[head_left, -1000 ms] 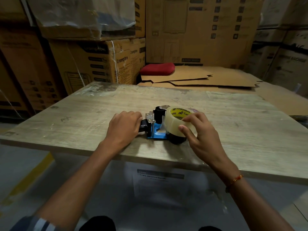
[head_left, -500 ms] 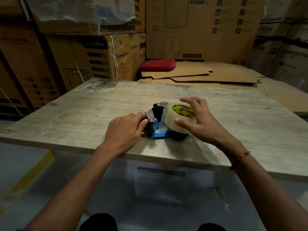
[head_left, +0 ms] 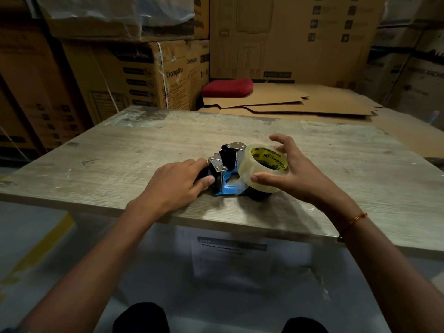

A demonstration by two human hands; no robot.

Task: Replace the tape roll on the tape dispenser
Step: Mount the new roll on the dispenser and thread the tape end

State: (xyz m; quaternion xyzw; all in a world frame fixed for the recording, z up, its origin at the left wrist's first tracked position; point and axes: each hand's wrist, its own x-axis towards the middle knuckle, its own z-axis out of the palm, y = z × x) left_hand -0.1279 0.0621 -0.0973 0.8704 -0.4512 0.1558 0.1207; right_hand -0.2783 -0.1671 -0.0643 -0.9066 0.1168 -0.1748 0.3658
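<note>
Since a moment ago, the right hand has spread wider over the tape roll, thumb and fingers clasping its rim atop the tape dispenser. Left hand stays clamped on the dispenser's handle on the surface; seating looks nearly complete.

Around the blue metal tape dispenser you have bare grey wood-grain worktop on its far side and out to both side edges. Your left hand blocks the dispenser's left end; your right hand and the clear tape roll with yellow core close off its right. Beyond the worktop's far edge, flattened brown cardboard sheets and stacked cartons wall you in.
</note>
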